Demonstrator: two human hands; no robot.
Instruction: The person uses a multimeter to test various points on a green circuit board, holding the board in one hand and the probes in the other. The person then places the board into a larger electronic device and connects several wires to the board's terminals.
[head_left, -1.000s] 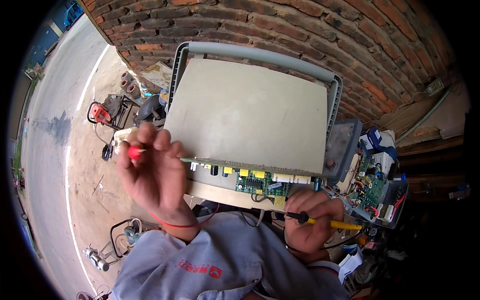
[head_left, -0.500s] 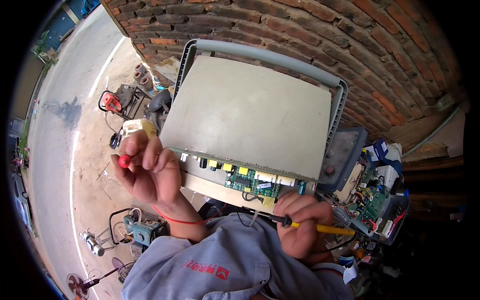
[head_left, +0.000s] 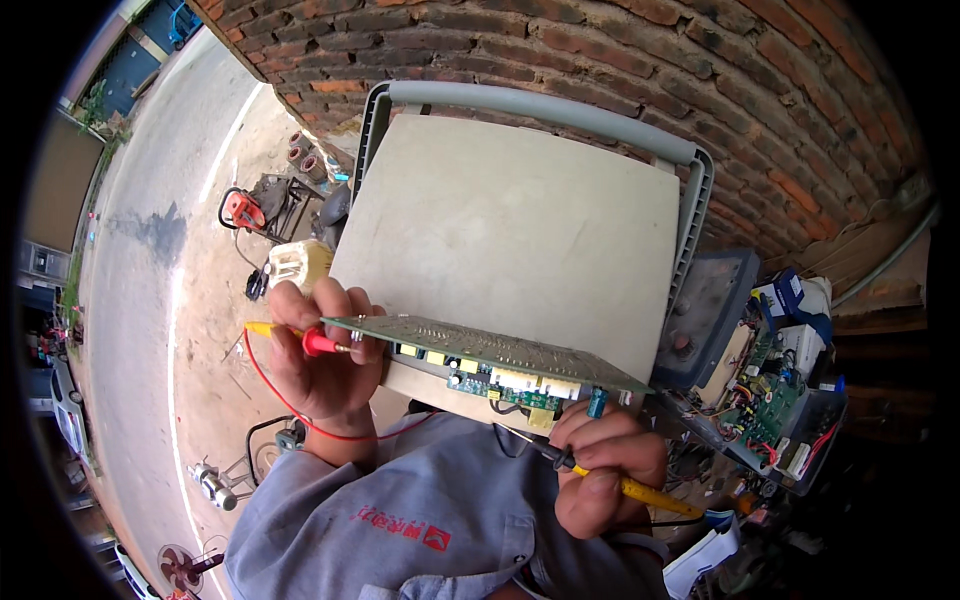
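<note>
My left hand (head_left: 325,385) grips a yellow-handled probe with a red collar (head_left: 318,342); its metal tip is near the left end of a long green circuit board (head_left: 500,350), where my fingers also are. The board slopes across the front of a beige panel (head_left: 500,225), solder side visible, with connectors and a small board (head_left: 470,380) beneath. In my right hand (head_left: 610,470) is a yellow probe with a black collar (head_left: 560,455), its thin tip pointing up-left below the board. A red lead (head_left: 280,398) loops from the left probe.
A grey handle frame (head_left: 540,110) borders the panel, before a brick wall (head_left: 700,80). Bins of circuit boards and wires (head_left: 760,400) stand at the right. On the ground to the left are tools (head_left: 242,210), a cream container (head_left: 298,262) and a fan (head_left: 180,565), beside a road (head_left: 130,300).
My left hand has turned the red probe sideways toward the board, whose left end sits higher in view. The right probe tip has swung upward. The surroundings have shifted slightly right in view.
</note>
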